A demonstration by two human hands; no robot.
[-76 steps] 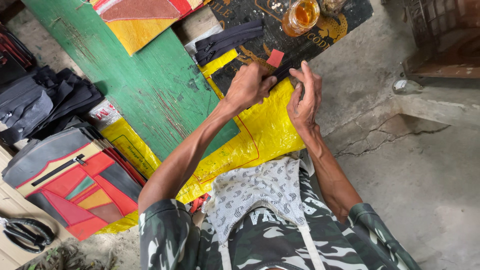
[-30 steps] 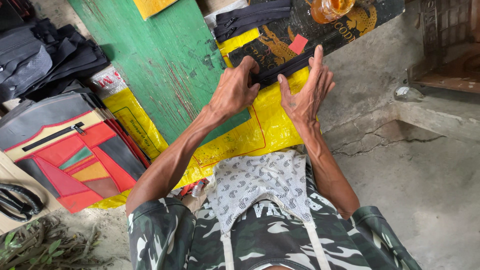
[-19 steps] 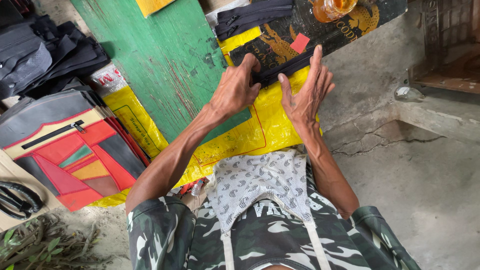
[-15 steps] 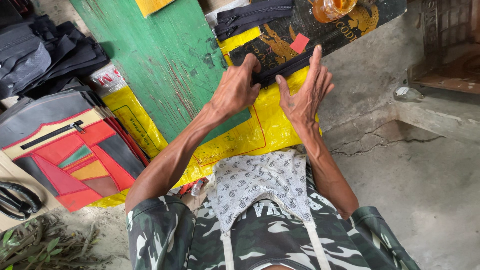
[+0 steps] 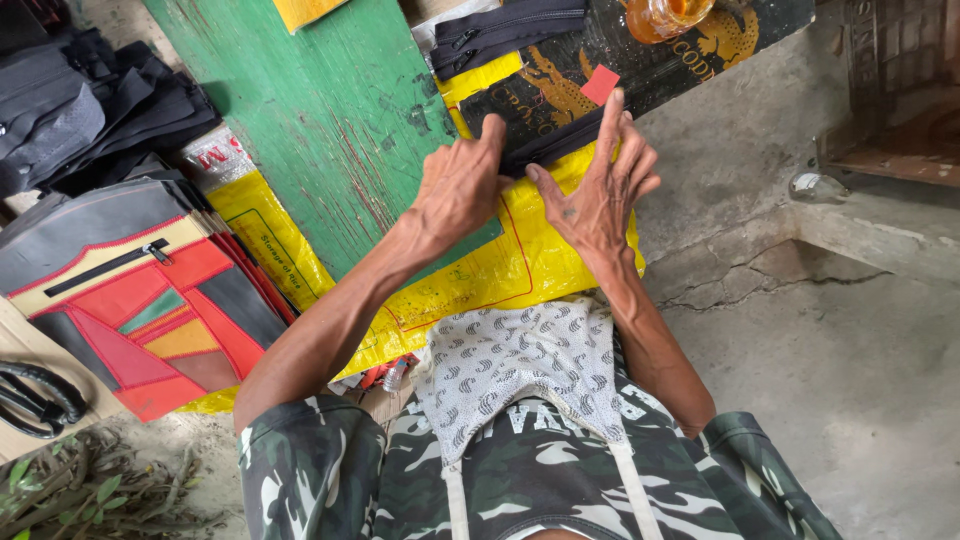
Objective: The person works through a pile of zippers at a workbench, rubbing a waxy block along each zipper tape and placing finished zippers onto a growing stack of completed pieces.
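So, my left hand (image 5: 462, 188) has its fingers curled shut, pinching the black zipper strip (image 5: 548, 150), and my right hand (image 5: 598, 190) presses it with fingers spread flat. It lies along the far edge of the yellow plastic sheet (image 5: 500, 270), beside the green wooden board (image 5: 330, 110).

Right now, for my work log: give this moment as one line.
left hand: pressing black strip | right hand: fingers spread, on strip | under: yellow sheet | beside: green board
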